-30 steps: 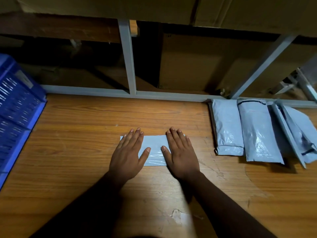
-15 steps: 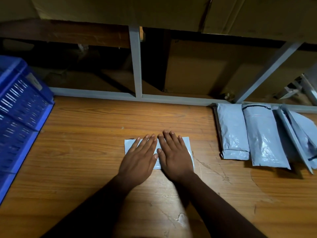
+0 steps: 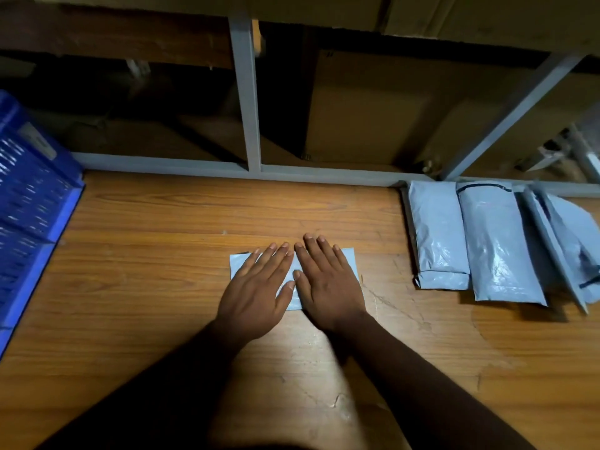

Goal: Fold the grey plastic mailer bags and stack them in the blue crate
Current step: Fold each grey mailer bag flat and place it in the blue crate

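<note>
Wooden table (image 3: 136,287): I logged it as the work surface. Blue crate (image 3: 32,203): stood at its left edge. Grey mailer bags (image 3: 487,241): a row lay at the far right (flat, side by side). Folded mailer (image 3: 240,261): lay mid-table under both palms. Left hand (image 3: 256,293) and right hand (image 3: 324,287): I saw fingers straight, pressing it flat, thumbs touching.

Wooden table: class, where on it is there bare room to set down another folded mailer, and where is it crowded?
Bare wood lies between the blue crate and the left hand, and between the folded mailer and the grey frame rail. Crowded: the far right, where the mailer bags overlap.
</note>
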